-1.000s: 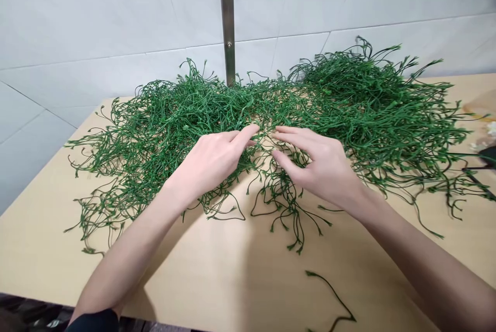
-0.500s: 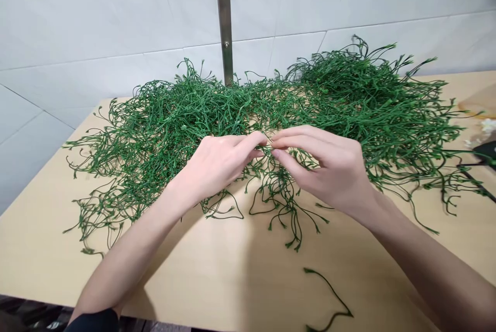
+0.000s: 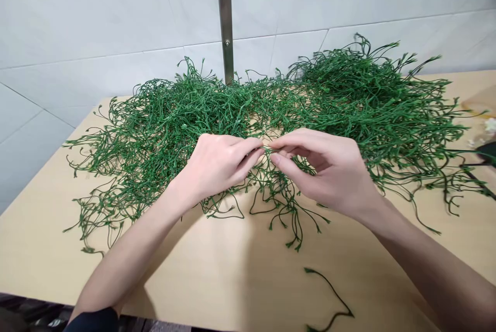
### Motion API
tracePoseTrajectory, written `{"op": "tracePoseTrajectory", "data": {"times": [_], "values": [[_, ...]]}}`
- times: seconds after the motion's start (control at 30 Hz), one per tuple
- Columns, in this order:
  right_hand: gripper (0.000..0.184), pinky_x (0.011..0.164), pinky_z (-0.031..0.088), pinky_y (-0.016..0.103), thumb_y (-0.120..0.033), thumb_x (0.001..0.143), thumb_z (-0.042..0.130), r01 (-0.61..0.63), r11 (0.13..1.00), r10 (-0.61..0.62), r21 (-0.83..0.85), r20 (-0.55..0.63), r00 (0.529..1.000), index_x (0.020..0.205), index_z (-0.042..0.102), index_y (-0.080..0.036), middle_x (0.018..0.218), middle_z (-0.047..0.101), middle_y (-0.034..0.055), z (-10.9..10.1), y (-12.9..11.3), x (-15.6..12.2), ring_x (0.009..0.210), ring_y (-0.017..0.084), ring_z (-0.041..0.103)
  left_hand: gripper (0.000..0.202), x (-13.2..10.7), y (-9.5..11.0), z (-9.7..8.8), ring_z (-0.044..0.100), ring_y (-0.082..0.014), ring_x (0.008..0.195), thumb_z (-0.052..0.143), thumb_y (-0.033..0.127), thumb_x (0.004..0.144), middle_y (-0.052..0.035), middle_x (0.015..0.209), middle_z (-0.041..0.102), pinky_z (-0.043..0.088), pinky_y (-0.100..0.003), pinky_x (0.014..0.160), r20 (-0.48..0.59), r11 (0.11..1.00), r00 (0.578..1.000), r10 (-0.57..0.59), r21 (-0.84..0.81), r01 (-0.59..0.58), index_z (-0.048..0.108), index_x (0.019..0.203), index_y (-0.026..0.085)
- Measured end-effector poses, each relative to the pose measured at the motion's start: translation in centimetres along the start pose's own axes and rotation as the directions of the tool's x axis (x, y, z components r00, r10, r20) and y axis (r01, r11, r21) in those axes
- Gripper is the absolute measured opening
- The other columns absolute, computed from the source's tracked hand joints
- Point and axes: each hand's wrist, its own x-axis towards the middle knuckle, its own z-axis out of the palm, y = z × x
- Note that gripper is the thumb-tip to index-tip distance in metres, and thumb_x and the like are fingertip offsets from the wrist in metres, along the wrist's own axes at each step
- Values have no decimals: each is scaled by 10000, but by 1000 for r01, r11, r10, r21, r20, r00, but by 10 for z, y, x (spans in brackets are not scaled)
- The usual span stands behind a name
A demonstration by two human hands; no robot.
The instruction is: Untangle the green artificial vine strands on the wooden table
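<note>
Green stems are spread over a pale table point(image 3: 201, 275). A left heap point(image 3: 194, 110) and a right heap point(image 3: 368, 99) are joined by a thinner scatter along the wall point(image 3: 96, 6); a small clump point(image 3: 284, 203) is seen in front, between the two hands. The left grip point(image 3: 220, 161) is bent above the near edge of the left heap, thumb and forefinger nearly together; the right grip point(image 3: 325, 167) is set opposite, its fingertips almost touching those of the left. A thin stem point(image 3: 267, 148) is seen at the fingertips; by which grip it is grasped cannot be told. A single bent stem point(image 3: 339, 298) is isolated nearest the viewer. A metal strip point(image 3: 225, 17) with two bolts is mounted behind.
</note>
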Motion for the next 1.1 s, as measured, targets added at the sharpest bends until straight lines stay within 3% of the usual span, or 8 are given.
{"op": "tracePoseTrajectory", "data": {"times": [0.1, 0.23, 0.47, 0.73, 0.9, 1.1], "values": [[61, 529, 486, 284, -207, 844, 621, 70, 995, -68, -78, 18, 998, 847, 679, -191, 671, 636, 26, 0, 2, 1, 577, 132, 558, 257, 0, 0, 0, 599, -94, 523, 463, 285, 956, 2, 622, 681, 317, -197, 467, 11, 999, 1000, 29, 39, -29, 689, 881, 189], [111, 556, 492, 272, -121, 838, 581, 206, 953, -206, -221, 23, 978, 834, 674, -181, 712, 659, 46, 2, 5, -1, 617, 135, 580, 238, 0, 0, 1, 611, -103, 551, 475, 291, 953, 6, 645, 691, 319, -206, 476, 28, 997, 998, 58, 57, -60, 684, 901, 192], [165, 600, 478, 321, -94, 829, 498, 297, 895, -280, -332, 99, 955, 804, 634, -183, 739, 622, 70, -1, 9, -2, 690, 182, 534, 272, 1, 2, 1, 583, -99, 529, 454, 313, 969, 13, 612, 664, 285, -218, 470, 61, 996, 996, 67, 49, -70, 678, 869, 195], [76, 652, 457, 349, -118, 820, 532, 307, 903, -275, -300, 145, 951, 785, 581, -164, 750, 624, 80, 0, 10, -3, 726, 200, 526, 318, 0, 2, -2, 568, -104, 530, 393, 329, 990, 5, 614, 646, 241, -218, 466, 138, 996, 988, 74, 30, -79, 660, 883, 193], [109, 655, 413, 339, -141, 862, 521, 311, 852, -259, -420, 179, 949, 814, 617, -154, 735, 655, 59, 0, 13, -4, 701, 188, 556, 313, 1, 4, -3, 489, -93, 481, 347, 281, 999, 8, 612, 612, 202, -228, 459, 242, 994, 965, 103, 3, -107, 623, 894, 177], [174, 678, 343, 357, -148, 899, 487, 319, 764, -239, -561, 213, 947, 832, 648, -152, 783, 703, 53, 3, 10, -5, 730, 191, 564, 378, 3, 5, -1, 406, -94, 440, 313, 337, 1013, 20, 554, 553, 154, -246, 448, 256, 996, 964, 77, 27, -86, 594, 823, 170]]}}
